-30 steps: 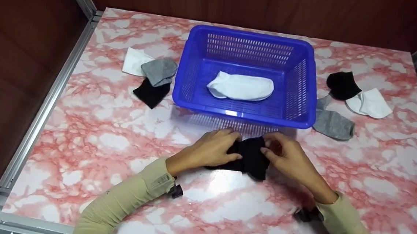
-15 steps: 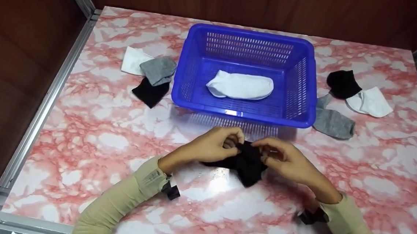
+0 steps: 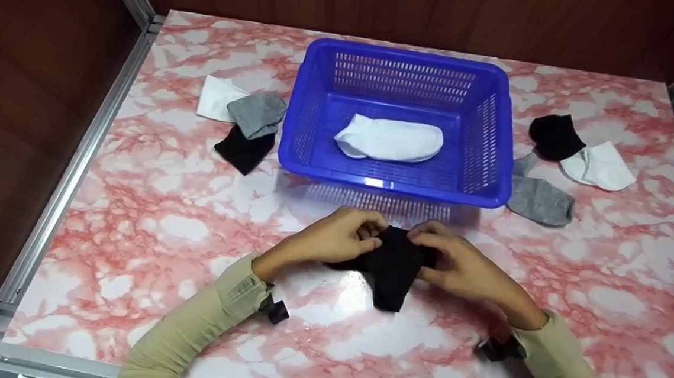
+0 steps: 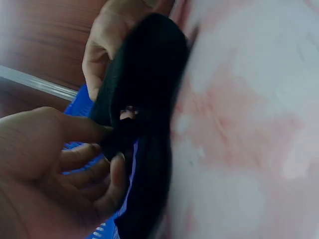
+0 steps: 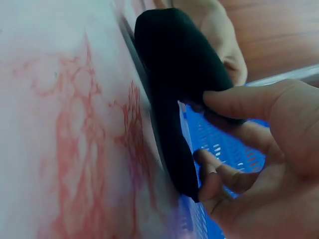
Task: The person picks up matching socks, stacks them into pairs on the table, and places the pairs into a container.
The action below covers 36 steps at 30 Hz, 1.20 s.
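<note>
Black socks [image 3: 394,264] are held bunched together just in front of the basket, one part hanging down toward the person. My left hand [image 3: 342,235] pinches the upper left edge between thumb and fingers; the left wrist view shows that pinch on the black sock [image 4: 154,64]. On the other side my right hand [image 3: 456,261] grips the upper right edge, its thumb on top of the black fabric [image 5: 179,55] in the right wrist view. A white sock pair [image 3: 391,139] lies flat inside the blue basket [image 3: 393,187].
Left of the basket lie a white sock [image 3: 217,99], a grey sock [image 3: 257,115] and a black sock [image 3: 244,152]. To its right are a black sock [image 3: 555,136], a white sock [image 3: 602,166] and a grey sock [image 3: 541,200]. Dark wood panels [image 3: 385,8] border the marbled table [image 3: 157,295].
The black socks have been turned and folded between both hands, a flap now hanging lower toward the person. My left hand has shifted slightly left. Basket and other socks stay put.
</note>
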Tool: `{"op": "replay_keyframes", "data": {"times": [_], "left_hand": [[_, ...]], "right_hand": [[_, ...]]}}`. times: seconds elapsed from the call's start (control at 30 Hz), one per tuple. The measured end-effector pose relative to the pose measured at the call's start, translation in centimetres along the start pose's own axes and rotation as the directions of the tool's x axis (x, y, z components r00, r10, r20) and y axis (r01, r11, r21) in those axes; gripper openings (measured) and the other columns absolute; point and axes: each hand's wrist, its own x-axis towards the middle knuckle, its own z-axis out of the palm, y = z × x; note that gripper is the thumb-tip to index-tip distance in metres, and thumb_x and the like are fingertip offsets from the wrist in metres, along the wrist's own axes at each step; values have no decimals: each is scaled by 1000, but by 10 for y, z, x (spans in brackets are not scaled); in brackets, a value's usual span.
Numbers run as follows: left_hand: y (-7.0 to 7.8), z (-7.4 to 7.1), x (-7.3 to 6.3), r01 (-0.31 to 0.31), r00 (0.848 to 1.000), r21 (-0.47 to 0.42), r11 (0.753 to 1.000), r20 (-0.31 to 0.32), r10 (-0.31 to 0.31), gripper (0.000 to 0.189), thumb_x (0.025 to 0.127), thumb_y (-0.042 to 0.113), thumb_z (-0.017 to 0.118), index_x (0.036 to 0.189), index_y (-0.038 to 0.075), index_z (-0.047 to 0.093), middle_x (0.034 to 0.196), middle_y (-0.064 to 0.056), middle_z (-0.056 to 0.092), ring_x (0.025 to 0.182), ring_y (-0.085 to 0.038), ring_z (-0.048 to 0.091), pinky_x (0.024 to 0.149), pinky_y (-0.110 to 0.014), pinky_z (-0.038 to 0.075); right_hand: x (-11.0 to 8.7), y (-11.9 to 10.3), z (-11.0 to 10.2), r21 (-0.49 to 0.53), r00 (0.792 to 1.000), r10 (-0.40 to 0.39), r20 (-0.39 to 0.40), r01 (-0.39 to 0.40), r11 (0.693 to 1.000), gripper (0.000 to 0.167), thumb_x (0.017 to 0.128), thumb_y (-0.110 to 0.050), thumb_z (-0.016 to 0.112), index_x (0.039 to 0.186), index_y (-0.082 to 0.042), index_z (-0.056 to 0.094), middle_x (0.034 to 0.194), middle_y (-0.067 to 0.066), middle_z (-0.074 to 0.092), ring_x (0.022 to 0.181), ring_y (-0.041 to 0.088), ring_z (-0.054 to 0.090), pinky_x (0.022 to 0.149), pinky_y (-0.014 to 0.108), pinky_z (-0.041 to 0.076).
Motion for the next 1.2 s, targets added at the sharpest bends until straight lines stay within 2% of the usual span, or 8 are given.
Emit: {"op": "replay_keyframes", "data": {"times": [0.13, 0.27, 0.47, 0.57, 0.67, 0.83, 1.0, 1.2], "left_hand": [[10, -2, -4, -30, 1000, -140, 990, -2, 30, 22, 101, 7, 64, 121, 5, 70, 109, -12, 75, 95, -13, 69, 87, -24, 60], [21, -8, -10, -77, 997, -190, 979, -40, 70, 21, 101, 8, 63, 121, 5, 69, 117, -13, 74, 98, -15, 71, 89, -26, 61], [22, -18, -16, -57, 994, -181, 982, -106, 38, 21, 100, 6, 63, 121, 4, 69, 116, -13, 74, 96, -17, 72, 86, -29, 62], [17, -21, -17, -25, 993, -152, 988, -122, 7, 23, 100, 7, 64, 122, 4, 68, 116, -13, 74, 95, -18, 72, 86, -29, 62], [11, -22, -17, 11, 992, -102, 995, -125, -24, 23, 99, 8, 64, 122, 4, 67, 116, -13, 73, 94, -17, 71, 85, -27, 61], [-1, -21, -17, 84, 990, 19, 996, -112, -81, 18, 98, 5, 62, 116, 3, 63, 100, -10, 69, 78, -17, 70, 75, -28, 61], [-9, -19, -17, 124, 988, 219, 968, -118, -100, 21, 95, 5, 61, 116, 4, 63, 92, -3, 63, 82, -15, 58, 80, -34, 54], [-3, -25, -20, 131, 990, 190, 973, -75, -119, 41, 95, 6, 62, 136, 4, 58, 94, -3, 65, 87, -16, 60, 94, -39, 57]], "right_hand": [[-2, -4, 1, 32, 996, -70, 51, 69, 997, 41, 90, -13, 83, 128, -25, 73, 147, 5, 58, 138, 16, 49, 119, 28, 37], [-4, -8, -1, 22, 992, -96, 84, 95, 995, 44, 90, -17, 83, 131, -29, 72, 152, 3, 56, 144, 17, 46, 123, 32, 32], [-4, -9, -8, 163, 993, -24, 112, 5, 987, 27, 93, -6, 77, 118, -17, 73, 121, 0, 72, 117, 8, 64, 108, 21, 47], [-4, -10, -11, 259, 991, 71, 114, -99, 961, 14, 98, -3, 70, 111, -6, 68, 104, -1, 69, 98, 4, 66, 92, 19, 53], [-3, -11, -13, 240, 984, 160, 78, -175, 955, 9, 100, -6, 67, 108, -3, 64, 99, 1, 66, 90, 6, 64, 82, 21, 54], [0, -8, -14, 66, 962, 274, -9, -273, 960, 22, 102, -17, 69, 121, -7, 66, 113, 6, 74, 105, 16, 67, 93, 24, 53], [-1, -2, -18, -23, 954, 297, 42, -296, 955, 36, 98, -21, 75, 129, -7, 64, 110, 8, 73, 99, 17, 65, 88, 26, 54], [-4, -5, -27, -14, 956, 294, 15, -294, 956, 30, 101, -19, 71, 128, -8, 64, 111, 7, 73, 96, 13, 64, 86, 24, 53]]}}
